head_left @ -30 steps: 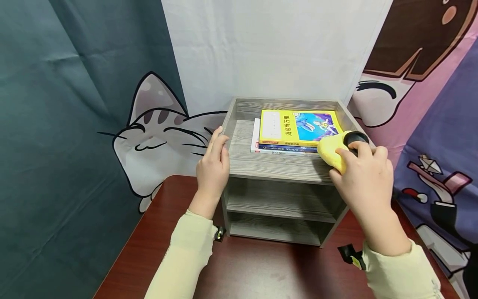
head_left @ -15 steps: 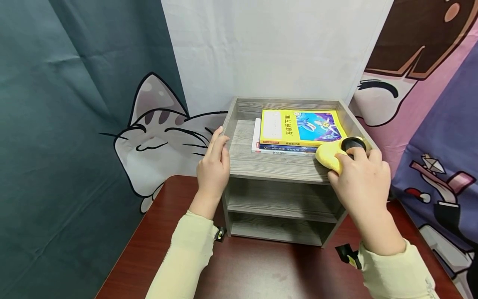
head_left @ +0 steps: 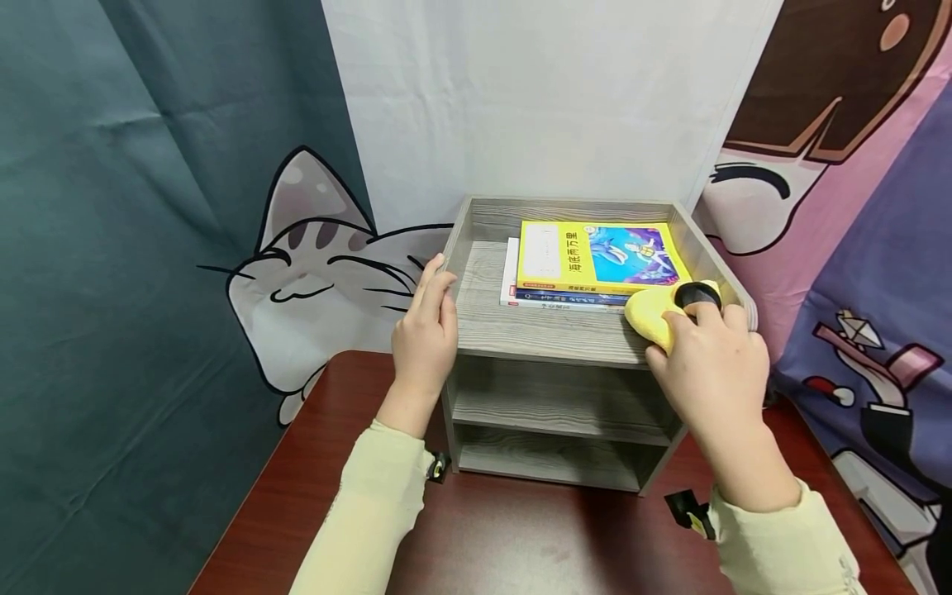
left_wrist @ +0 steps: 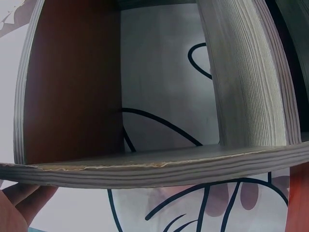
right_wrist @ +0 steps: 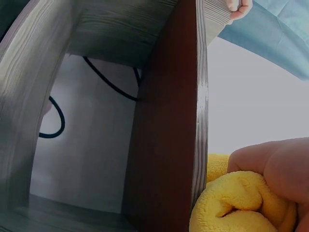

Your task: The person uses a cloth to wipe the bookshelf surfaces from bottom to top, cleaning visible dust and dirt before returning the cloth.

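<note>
My right hand (head_left: 710,368) grips a bunched yellow fuzzy cloth (head_left: 649,316) at the front right corner of a grey wood-grain shelf unit (head_left: 550,335). A black rounded piece shows on top of the cloth, beside the fingers; what it is I cannot tell. In the right wrist view, folds of the cloth (right_wrist: 236,203) lie against the top board's edge, under the fingers. My left hand (head_left: 426,330) rests along the unit's left side with its fingers stretched out. Only parts of its fingers (left_wrist: 31,200) appear in the left wrist view, at the lower left.
A stack of books (head_left: 595,256), the top one yellow, lies in the unit's railed top. Below are open compartments with a middle shelf (head_left: 558,409). The unit stands on a dark red table (head_left: 513,537). A printed curtain (head_left: 558,99) hangs close behind.
My right hand has slid the yellow cloth slightly left and toward the unit's front edge. The left hand stays where it was, and the books have not moved.
</note>
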Action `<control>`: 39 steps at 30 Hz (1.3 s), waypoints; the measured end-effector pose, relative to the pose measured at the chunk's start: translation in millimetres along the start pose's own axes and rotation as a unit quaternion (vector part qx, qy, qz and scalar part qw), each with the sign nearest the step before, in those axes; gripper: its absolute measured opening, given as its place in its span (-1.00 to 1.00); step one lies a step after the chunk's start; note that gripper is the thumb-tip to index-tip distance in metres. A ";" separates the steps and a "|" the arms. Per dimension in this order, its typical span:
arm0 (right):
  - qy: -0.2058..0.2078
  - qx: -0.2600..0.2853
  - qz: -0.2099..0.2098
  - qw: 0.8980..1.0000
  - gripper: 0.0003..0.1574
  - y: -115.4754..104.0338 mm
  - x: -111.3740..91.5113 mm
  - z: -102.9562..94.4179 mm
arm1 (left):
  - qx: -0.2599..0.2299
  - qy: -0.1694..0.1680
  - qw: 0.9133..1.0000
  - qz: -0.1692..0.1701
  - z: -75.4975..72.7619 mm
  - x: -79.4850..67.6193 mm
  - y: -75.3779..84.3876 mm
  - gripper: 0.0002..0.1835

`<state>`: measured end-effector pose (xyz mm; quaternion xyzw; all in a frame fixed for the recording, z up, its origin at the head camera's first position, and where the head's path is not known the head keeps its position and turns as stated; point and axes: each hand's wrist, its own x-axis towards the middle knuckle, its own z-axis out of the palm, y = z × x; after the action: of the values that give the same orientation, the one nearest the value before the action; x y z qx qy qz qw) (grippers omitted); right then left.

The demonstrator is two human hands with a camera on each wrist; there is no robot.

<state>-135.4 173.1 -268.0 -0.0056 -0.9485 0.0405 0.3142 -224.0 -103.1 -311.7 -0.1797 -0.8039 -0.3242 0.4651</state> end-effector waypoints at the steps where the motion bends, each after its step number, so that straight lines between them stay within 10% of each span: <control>1: -0.001 0.001 0.000 1.000 -0.54 -0.1 -0.3 0.4 | 0.000 0.000 1.000 0.000 0.0 -0.1 0.0 -0.77; 39: 0.004 0.013 -0.015 1.000 -0.53 -24.0 -0.8 8.2 | -0.003 0.003 1.000 -0.001 0.2 -0.1 0.7 -0.78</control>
<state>-139.2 148.6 -273.1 0.0125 -0.9467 0.0477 0.3184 -223.7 -102.5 -311.6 -0.1791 -0.8017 -0.3277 0.4667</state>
